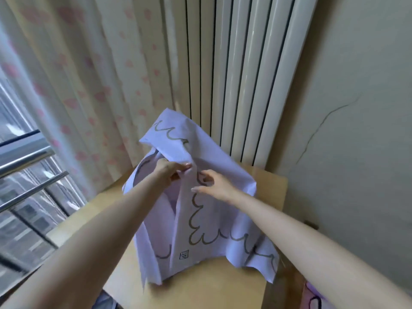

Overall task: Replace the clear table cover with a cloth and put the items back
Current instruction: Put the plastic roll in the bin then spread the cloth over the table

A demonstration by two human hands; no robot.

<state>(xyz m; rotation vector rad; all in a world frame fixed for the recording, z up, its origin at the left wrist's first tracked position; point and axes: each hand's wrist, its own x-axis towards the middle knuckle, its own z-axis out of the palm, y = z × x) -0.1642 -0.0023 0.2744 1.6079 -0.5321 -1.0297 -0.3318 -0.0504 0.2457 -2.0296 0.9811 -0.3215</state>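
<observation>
My left hand (pixel 176 169) pinches a fold of the lilac cloth (pixel 218 219), seemingly light and limp, over the surface (pixel 200 286); right hand (pixel 211 184) released, touching it. Best held by corners.

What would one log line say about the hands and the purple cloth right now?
left hand: pinches cloth | right hand: at fold, grip unclear | cloth: folded, not spread on table
</observation>
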